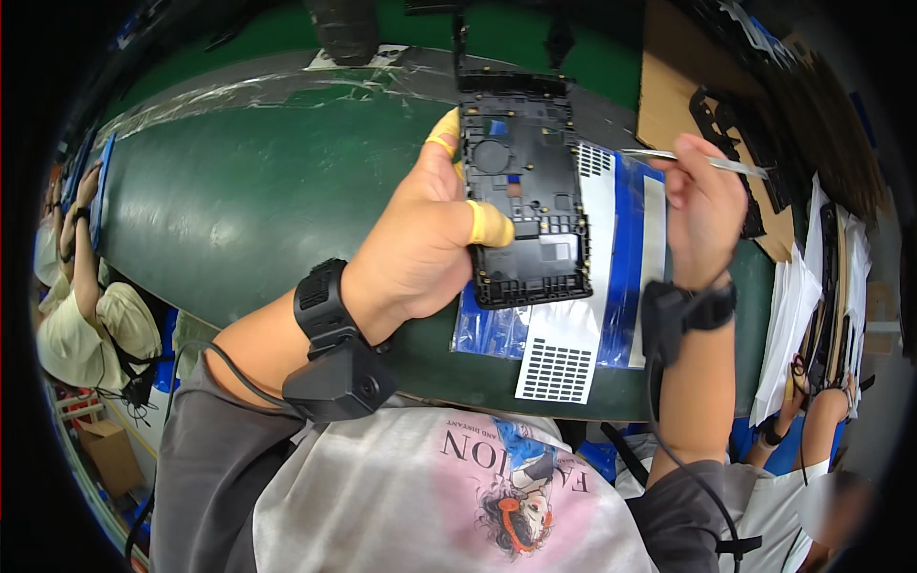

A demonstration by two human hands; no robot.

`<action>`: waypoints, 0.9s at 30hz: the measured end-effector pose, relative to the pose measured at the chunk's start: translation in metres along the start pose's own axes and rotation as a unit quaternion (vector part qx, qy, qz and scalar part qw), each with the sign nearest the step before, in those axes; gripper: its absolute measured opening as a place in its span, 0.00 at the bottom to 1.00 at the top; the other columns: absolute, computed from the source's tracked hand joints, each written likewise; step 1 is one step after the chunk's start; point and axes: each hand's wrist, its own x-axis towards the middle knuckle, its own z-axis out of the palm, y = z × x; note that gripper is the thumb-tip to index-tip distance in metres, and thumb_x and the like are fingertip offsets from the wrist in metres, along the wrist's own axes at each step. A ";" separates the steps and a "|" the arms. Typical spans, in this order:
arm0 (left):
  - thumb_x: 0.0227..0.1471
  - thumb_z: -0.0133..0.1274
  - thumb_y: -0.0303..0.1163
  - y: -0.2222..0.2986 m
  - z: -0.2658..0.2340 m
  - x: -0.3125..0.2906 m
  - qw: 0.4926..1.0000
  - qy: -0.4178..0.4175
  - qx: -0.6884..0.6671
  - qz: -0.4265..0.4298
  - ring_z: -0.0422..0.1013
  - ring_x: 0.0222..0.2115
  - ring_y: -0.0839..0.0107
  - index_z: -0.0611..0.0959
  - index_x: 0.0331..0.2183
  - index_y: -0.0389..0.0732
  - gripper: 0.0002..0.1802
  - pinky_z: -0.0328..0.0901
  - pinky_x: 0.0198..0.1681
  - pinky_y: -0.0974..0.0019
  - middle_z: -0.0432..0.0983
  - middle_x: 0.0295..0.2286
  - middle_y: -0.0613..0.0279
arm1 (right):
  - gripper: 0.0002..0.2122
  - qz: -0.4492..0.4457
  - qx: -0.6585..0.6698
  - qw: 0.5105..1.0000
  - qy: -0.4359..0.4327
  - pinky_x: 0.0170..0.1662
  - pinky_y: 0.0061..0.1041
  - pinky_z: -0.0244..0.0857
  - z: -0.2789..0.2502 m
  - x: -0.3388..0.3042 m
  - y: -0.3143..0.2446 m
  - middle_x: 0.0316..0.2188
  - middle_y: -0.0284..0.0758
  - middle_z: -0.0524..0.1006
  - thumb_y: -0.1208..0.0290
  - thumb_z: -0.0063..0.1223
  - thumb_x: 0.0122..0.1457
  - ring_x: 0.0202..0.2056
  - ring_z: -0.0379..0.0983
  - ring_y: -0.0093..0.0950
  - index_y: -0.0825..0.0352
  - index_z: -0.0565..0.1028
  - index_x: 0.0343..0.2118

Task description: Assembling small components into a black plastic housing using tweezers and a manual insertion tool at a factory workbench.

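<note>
My left hand (420,224), with yellow finger cots on the thumb and a finger, grips a black plastic phone housing (525,186) by its left edge and holds it up above the table. The housing's inner side, with ribs, small brass-coloured dots and a round recess, faces me. To its right, my right hand (705,196) pinches metal tweezers (683,159), whose tips point left toward the housing without touching it. Under the housing lies a white sheet with black rectangular stickers (554,371), on top of a blue-and-clear plastic bag (626,258).
The green table (239,201) curves away to the left. At the right, a cardboard sheet (673,72) carries black plastic frames (731,143), beside upright white sheets (788,325). Other people's arms show at the far left (84,248) and lower right (821,420).
</note>
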 end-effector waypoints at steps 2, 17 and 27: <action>0.31 0.45 0.13 -0.001 -0.002 0.003 1.000 -0.005 0.006 -0.004 0.65 0.38 0.69 0.52 0.49 0.42 0.40 0.63 0.39 0.66 0.63 0.39 0.58 | 0.05 0.066 -0.014 0.998 -0.008 0.16 0.10 0.50 -0.012 0.011 0.019 0.14 0.34 0.70 0.81 0.47 0.45 0.15 0.64 0.17 0.74 0.71 0.27; 0.53 0.33 0.45 0.005 -0.007 0.008 0.991 0.061 -0.105 -0.059 0.64 0.41 0.65 0.63 0.46 0.41 0.23 0.60 0.44 0.60 0.65 0.42 0.60 | 0.06 0.069 -0.024 0.997 0.006 0.17 0.10 0.51 -0.007 0.004 0.027 0.14 0.32 0.69 0.82 0.47 0.46 0.16 0.65 0.18 0.75 0.71 0.28; 0.53 0.35 0.36 -0.005 0.005 0.004 0.992 0.019 -0.114 -0.053 0.65 0.38 0.74 0.66 0.41 0.42 0.14 0.62 0.41 0.68 0.66 0.38 0.64 | 0.09 0.037 0.037 0.996 -0.071 0.18 0.08 0.49 0.020 -0.049 -0.008 0.21 0.37 0.73 0.77 0.48 0.49 0.16 0.59 0.13 0.74 0.69 0.34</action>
